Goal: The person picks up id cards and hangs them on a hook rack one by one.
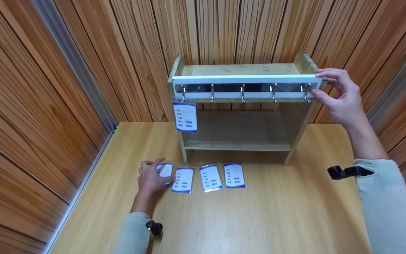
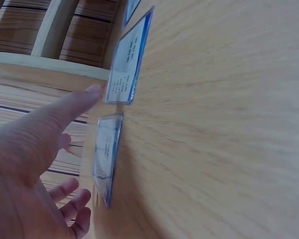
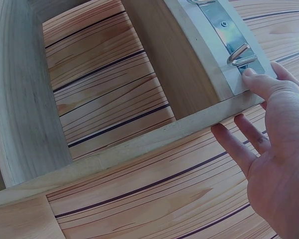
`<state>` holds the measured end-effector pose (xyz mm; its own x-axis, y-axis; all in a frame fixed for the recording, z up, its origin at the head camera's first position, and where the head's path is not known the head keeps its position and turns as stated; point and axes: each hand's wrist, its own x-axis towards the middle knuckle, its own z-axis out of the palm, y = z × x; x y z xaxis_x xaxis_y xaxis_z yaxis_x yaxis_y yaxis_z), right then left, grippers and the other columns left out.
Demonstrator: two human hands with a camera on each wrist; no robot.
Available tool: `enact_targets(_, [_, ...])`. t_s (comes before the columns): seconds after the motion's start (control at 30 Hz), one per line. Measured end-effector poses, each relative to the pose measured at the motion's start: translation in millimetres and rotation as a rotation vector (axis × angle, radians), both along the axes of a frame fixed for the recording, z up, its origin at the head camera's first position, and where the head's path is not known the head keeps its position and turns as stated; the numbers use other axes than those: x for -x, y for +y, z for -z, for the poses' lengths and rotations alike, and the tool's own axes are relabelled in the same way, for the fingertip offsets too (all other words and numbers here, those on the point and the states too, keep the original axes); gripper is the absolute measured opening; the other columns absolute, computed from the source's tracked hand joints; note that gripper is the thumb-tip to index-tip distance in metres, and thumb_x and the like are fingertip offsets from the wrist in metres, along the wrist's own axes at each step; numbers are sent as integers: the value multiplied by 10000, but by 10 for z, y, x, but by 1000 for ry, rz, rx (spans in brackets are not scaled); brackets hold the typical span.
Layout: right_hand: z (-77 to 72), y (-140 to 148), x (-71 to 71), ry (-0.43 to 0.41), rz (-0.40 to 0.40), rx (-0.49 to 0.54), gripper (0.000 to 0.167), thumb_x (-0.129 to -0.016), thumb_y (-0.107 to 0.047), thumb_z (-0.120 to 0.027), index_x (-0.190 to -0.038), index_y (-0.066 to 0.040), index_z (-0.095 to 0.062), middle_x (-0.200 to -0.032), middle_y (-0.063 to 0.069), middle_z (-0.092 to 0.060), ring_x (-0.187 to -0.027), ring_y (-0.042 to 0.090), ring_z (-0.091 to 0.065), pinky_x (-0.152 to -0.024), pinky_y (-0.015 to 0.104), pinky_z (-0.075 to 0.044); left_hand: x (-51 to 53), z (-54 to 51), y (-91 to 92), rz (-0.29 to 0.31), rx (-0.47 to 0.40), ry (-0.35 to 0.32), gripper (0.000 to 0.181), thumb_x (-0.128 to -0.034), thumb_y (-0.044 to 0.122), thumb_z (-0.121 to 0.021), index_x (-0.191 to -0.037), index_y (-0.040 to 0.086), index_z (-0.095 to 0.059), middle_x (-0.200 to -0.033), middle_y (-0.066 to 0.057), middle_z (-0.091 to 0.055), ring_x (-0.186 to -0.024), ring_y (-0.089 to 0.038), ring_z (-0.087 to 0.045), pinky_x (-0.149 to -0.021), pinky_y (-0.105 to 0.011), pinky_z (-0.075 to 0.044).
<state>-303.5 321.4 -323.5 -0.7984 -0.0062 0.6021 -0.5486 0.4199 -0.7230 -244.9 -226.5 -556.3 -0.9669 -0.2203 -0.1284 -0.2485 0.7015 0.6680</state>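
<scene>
The left hand [image 1: 149,177] has fingers apart, seemingly empty, around the leftmost card [image 1: 165,170] on the bench [image 1: 280,211] in front of the shelf [image 1: 238,146], likely picking up, which needs a pinch, while the right hand [image 1: 345,100] pinches the shelf's hook strip [image 1: 226,88].

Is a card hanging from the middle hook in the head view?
No, the middle hook is bare; the only hanging card is below the leftmost hook.

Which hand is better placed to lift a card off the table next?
Likely the left hand: it is at the leftmost card, while the right hand is up holding the hook rail.
</scene>
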Motion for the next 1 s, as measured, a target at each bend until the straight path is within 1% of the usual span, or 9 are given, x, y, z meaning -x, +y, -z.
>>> enact_targets(0.2, [-7,-1,6,3,4,1,443,-1047,14,-733,-1484,-13,-659,-1476,-150,-616,-1421,85,-576,-1329,341,-429,-11,14,-9,-20,21,-23,830,-888,366,-943,-1636,305,-589,-1590,-229,-412,-1424,-438,-386,-1205,-601,-421])
enact_targets(0.3, [-14,-6,10,6,5,-2,447,-1041,24,-738,-1480,-1,-658,-1466,-154,-618,-1405,86,-587,-1307,317,-443,-24,27,-19,-11,44,-34,820,-889,362,-942,-1630,280,-600,-1577,-257,-423,-1409,-447,-388,-1170,-601,-422])
enact_targets(0.4, [-13,-8,12,6,8,-6,449,-1040,24,-740,-1481,1,-656,-1460,-157,-617,-1394,81,-597,-1304,325,-443,-32,42,-32,4,63,-42,794,-901,358,-935,-1621,267,-612,-1577,-276,-423,-1407,-451,-386,-1151,-601,-416])
enact_targets(0.57, [-4,3,9,1,12,-7,448,-1048,10,-734,-1488,-15,-655,-1467,-163,-610,-1401,72,-584,-1321,352,-429,-40,37,-45,11,42,-43,766,-915,319,-926,-1615,274,-618,-1592,-275,-420,-1412,-460,-387,-1158,-609,-410])
enact_targets(0.7, [-9,7,5,4,15,-10,448,-1049,9,-734,-1489,-13,-654,-1465,-161,-611,-1403,71,-582,-1323,348,-426,-27,25,-47,14,34,-46,756,-924,302,-913,-1618,258,-614,-1605,-279,-430,-1418,-464,-385,-1170,-625,-395])
enact_targets(0.93, [2,8,1,-2,14,-6,449,-1049,7,-734,-1491,-17,-656,-1461,-163,-609,-1389,73,-587,-1339,353,-418,6,38,-31,-2,29,-63,776,-918,272,-914,-1627,240,-600,-1551,-263,-496,-1395,-443,-396,-1164,-612,-387])
enact_targets(1.0, [5,8,-2,-2,13,-3,449,-1048,9,-735,-1489,-16,-657,-1458,-163,-610,-1393,76,-584,-1336,349,-419,13,42,-25,-2,26,-56,784,-918,257,-916,-1632,234,-593,-1546,-261,-499,-1402,-442,-398,-1165,-615,-386])
